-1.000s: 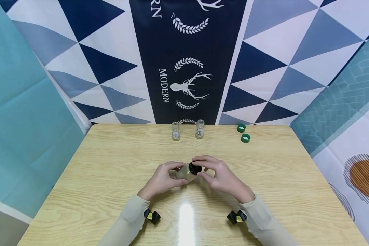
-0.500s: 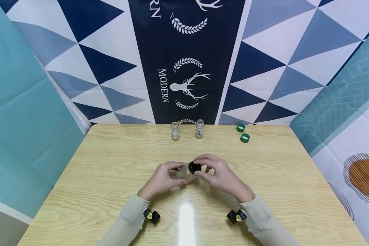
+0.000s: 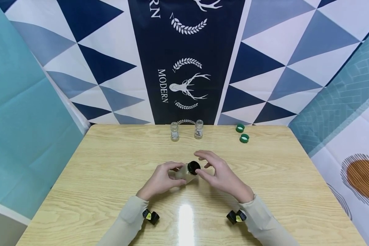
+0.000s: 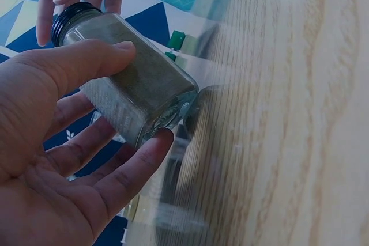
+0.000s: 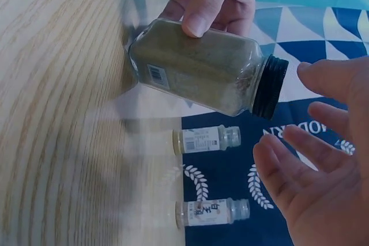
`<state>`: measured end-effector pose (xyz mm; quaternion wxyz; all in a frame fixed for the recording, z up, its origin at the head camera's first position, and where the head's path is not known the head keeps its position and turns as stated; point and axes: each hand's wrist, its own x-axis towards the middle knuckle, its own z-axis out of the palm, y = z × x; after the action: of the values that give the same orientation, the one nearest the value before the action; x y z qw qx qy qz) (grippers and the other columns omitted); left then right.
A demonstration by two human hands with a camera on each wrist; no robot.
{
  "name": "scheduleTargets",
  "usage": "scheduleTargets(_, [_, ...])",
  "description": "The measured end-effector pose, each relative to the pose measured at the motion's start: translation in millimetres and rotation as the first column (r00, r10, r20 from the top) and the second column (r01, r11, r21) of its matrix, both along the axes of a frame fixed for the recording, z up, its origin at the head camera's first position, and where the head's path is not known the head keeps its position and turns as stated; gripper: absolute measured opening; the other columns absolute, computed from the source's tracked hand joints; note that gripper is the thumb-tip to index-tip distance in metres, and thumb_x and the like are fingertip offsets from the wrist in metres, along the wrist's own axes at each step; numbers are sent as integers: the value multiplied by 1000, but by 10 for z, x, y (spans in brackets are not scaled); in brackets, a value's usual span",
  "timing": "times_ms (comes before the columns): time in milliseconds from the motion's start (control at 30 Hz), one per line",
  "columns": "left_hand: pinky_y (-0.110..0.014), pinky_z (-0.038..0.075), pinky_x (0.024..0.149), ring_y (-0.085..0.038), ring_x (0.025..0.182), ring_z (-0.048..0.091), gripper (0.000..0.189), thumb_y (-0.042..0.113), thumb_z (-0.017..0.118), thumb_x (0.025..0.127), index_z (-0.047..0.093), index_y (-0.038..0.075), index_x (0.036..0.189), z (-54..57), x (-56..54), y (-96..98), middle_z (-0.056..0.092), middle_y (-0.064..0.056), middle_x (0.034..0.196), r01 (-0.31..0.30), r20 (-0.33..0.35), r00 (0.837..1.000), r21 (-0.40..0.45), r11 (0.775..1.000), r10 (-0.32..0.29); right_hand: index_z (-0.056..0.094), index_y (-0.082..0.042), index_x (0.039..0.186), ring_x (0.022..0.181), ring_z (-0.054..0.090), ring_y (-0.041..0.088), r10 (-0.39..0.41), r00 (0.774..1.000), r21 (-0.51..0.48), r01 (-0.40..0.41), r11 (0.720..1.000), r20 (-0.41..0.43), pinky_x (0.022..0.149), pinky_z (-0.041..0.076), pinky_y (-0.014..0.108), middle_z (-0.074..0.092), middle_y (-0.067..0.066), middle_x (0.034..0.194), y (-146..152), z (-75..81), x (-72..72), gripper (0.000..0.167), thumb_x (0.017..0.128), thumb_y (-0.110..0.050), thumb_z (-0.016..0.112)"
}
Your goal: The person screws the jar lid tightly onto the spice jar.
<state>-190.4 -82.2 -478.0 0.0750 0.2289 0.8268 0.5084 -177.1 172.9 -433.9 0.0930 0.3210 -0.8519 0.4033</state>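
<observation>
My left grip holds the jar tilted near the middle of the table, long axis slanting toward two o'clock, its black cap just beside, at nine o'clock from, my nearer right grip, spread wide, holding nothing.

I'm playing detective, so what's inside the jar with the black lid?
Brownish powder shows through the glass jar. The black lid covers its mouth, and the left hand hides some powder.
</observation>
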Motion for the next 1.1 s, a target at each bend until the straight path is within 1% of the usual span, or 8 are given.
scheduleTargets(133, [-25, 62, 81, -21, 109, 65, 53, 17, 88, 83, 70, 11, 132, 5, 8, 0, 69, -7, 128, 0, 3, 1000, 0, 1000, 0, 57, -11, 145, 136, 55, 28, 49, 999, 12, -48, 999, -25, 92, 61, 39, 54, 11, 152, 2, -1, 24, 53, 94, -8, 73])
scheduleTargets(267, [-25, 62, 80, -22, 108, 66, 53, 17, 88, 82, 70, 11, 132, 18, 13, 4, 68, -8, 129, 3, -5, 1000, 2, 1000, -3, 60, -14, 142, 139, 53, 29, 83, 996, 40, -82, 996, -21, 103, 56, 47, 52, 8, 154, 1, 12, 44, 57, 90, 9, 63])
scheduleTargets(367, [-24, 62, 80, -22, 109, 65, 53, 17, 88, 82, 70, 11, 132, 26, 10, 4, 68, -7, 130, 4, -9, 1000, -2, 1000, -4, 64, -16, 139, 140, 54, 26, 92, 996, 53, -92, 994, -2, 109, 51, 49, 54, 4, 154, -2, 30, 53, 61, 86, 15, 59])
scheduleTargets(500, [-23, 61, 80, -22, 111, 65, 53, 17, 88, 83, 70, 11, 132, 26, 3, 2, 68, -6, 130, 9, -7, 1000, -8, 1000, -9, 68, -14, 133, 136, 58, 24, 117, 993, 57, -116, 992, 0, 110, 51, 45, 59, 5, 149, -12, 39, 56, 54, 88, 15, 62])
scheduleTargets(567, [-24, 62, 80, -22, 111, 65, 53, 17, 88, 83, 70, 11, 132, 25, -1, 1, 68, -7, 130, 14, -9, 1000, -6, 1000, -14, 69, -13, 131, 133, 60, 24, 130, 991, 56, -129, 990, -11, 108, 52, 43, 61, 8, 146, -15, 33, 50, 50, 88, 14, 65])
scheduleTargets(700, [-25, 62, 81, -21, 111, 64, 52, 16, 87, 84, 70, 12, 132, 25, -9, 6, 68, -6, 130, 15, -12, 1000, -11, 1000, -15, 71, -12, 128, 130, 62, 24, 136, 990, 54, -134, 989, -30, 107, 54, 40, 64, 8, 142, -23, 21, 34, 46, 89, 13, 68])
scheduleTargets(900, [-22, 61, 80, -19, 109, 65, 51, 17, 87, 84, 70, 13, 131, 25, 2, 2, 68, -6, 129, 20, -10, 1000, -16, 1000, -20, 72, -11, 127, 127, 64, 24, 121, 992, 63, -119, 991, -33, 105, 55, 40, 65, 5, 139, -26, 3, 28, 44, 88, 10, 71])
scheduleTargets(1100, [-24, 62, 81, -20, 109, 65, 50, 16, 87, 84, 70, 12, 131, 19, 9, 1, 68, -6, 129, 22, -6, 1000, -4, 1000, -22, 71, -11, 128, 126, 64, 27, 105, 994, 63, -104, 993, -22, 104, 55, 44, 65, 9, 139, -29, 9, 40, 42, 90, 6, 72])
